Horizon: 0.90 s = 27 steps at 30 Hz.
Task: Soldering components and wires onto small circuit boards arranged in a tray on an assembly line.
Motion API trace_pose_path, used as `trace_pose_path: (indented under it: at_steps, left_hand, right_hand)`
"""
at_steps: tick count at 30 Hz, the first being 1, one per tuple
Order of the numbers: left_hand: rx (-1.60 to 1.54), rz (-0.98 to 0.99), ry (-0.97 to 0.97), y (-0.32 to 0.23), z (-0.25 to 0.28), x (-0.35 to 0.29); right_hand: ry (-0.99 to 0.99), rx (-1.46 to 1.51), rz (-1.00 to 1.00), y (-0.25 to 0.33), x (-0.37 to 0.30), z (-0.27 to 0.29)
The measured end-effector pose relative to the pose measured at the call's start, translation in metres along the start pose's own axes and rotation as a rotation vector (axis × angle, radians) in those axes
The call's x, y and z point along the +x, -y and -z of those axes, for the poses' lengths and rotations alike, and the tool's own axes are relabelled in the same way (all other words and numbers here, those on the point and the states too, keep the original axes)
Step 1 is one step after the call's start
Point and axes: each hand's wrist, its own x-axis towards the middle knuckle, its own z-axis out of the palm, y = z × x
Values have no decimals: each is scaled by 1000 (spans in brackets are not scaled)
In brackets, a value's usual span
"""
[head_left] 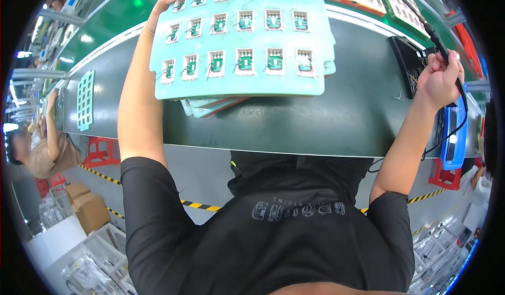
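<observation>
While a dark green workbench [357, 116] is stretching beneath it, the turquoise tray [231, 87] is lying over stacked trays [202, 109]. Right of the tray, a corded black tool [434, 36] is resting in the right hand [441, 79], whose fingers are closing it in. The left hand [169, 0] is touching the tray's far-left corner, its openness unclear. Green boards [245, 62] are sitting inside the tray.

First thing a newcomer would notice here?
The big mint-green tray at top centre, its windows holding small green circuit boards, with the left hand at its upper-left corner. Next, the corded black pen-shaped tool in the right hand, at upper right.
</observation>
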Motion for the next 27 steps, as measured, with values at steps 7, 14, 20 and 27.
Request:
trace_pose_path:
  at_steps: [7, 14, 20, 27]
  left_hand:
    - [543, -278, -839, 13, -109, -35]
    - [291, -514, -1184, 117, -191, -52]
    - [87, -579, -1060, 120, -214, -40]
    - [216, -511, -1094, 112, -213, -31]
  right_hand:
    - [-45, 87, -155, -2, -12, -40]
    - [-46, 338, -464, -53, -67, -96]
    - [-82, 821, -758, -66, -85, -126]
    - [-125, 747, -948, -116, -89, -112]
